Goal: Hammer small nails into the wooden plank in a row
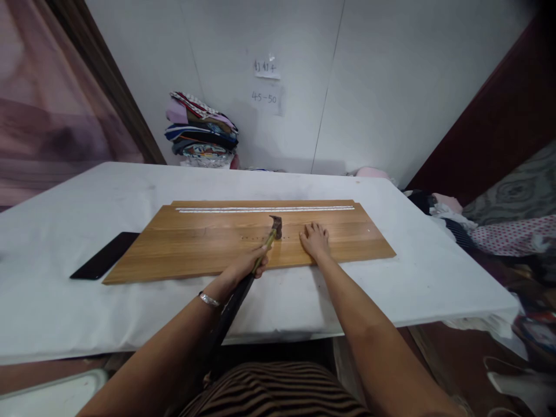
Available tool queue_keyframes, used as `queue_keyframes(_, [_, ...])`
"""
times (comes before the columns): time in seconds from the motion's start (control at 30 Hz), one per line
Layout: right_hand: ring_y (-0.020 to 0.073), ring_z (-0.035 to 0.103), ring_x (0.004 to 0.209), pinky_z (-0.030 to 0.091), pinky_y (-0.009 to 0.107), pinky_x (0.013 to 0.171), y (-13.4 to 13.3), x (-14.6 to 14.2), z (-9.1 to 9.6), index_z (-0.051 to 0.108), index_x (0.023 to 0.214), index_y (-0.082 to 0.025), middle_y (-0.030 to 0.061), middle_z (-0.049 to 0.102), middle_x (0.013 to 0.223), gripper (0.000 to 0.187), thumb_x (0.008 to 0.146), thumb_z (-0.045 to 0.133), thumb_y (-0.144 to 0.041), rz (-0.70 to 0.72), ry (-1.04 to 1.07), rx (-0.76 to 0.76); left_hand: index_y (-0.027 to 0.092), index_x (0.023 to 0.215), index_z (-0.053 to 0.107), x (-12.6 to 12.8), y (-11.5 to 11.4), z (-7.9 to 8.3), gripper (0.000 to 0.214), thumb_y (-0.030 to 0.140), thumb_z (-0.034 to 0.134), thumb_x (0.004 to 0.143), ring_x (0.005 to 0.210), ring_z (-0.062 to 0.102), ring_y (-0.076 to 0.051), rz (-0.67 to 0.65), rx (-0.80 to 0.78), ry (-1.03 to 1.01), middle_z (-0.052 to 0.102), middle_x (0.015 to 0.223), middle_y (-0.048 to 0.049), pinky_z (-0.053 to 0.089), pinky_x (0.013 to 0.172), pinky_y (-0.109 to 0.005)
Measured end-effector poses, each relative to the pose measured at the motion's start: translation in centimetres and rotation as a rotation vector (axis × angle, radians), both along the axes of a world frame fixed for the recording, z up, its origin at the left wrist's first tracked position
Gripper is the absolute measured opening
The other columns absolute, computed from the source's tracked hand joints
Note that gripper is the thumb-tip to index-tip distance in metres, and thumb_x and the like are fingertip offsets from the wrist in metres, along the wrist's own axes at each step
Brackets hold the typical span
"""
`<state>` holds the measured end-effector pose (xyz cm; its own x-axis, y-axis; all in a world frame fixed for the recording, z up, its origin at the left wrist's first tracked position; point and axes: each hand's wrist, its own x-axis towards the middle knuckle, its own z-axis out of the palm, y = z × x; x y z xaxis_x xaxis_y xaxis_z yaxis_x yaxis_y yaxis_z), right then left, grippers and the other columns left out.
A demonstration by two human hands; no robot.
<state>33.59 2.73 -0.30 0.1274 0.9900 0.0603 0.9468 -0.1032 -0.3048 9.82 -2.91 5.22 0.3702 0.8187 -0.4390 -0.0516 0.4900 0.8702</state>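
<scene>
My left hand (pixel 249 264) is closed around the handle of a claw hammer (pixel 277 225). The hammer has a rusty brown head, a yellowish handle and a long black grip reaching back toward my body. Its head is over the middle of a wooden board (pixel 186 243), by a row of small dark dots that could be nails or holes; which of these I cannot tell. Fingers spread, my right hand (pixel 316 240) rests flat on the board, right of the hammer head. Along the board's far edge run white strips (pixel 267 209) with fine marks.
A black flat tablet-like slab (pixel 104 256) lies left of the board, on the white-covered table (pixel 369 301). Folded cloths (pixel 202 127) are stacked at the back left against the wall. More fabric (pixel 504 231) is heaped beyond the table's right side.
</scene>
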Motion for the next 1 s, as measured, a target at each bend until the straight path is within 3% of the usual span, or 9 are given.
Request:
queue_keyframes(0.3, [0.0300,0.029,0.143,0.016,0.051,0.115,0.06,0.03,-0.09,0.055,0.137,-0.019,0.0142,0.040,0.155,0.050,0.097,0.037,-0.044,0.001,0.012,0.002,0.016,0.106,0.052,-0.06,-0.24,0.53,0.050,0.052,0.070,0.076,0.037,0.037,-0.005,-0.006,0.012,-0.050,0.047,0.058,0.0081,0.026,0.037,-0.020])
queue_keyframes(1.0, [0.0290,0.033,0.139,0.019,0.049,0.113,-0.10,-0.21,0.33,0.057,0.134,-0.019,0.0137,0.044,0.152,0.049,0.097,0.035,-0.043,-0.002,-0.018,0.009,0.017,0.105,0.051,0.74,-0.34,0.06,0.046,0.051,0.068,0.079,0.036,0.036,-0.005,-0.029,0.033,-0.031,0.048,0.057,0.0082,0.026,0.037,-0.019])
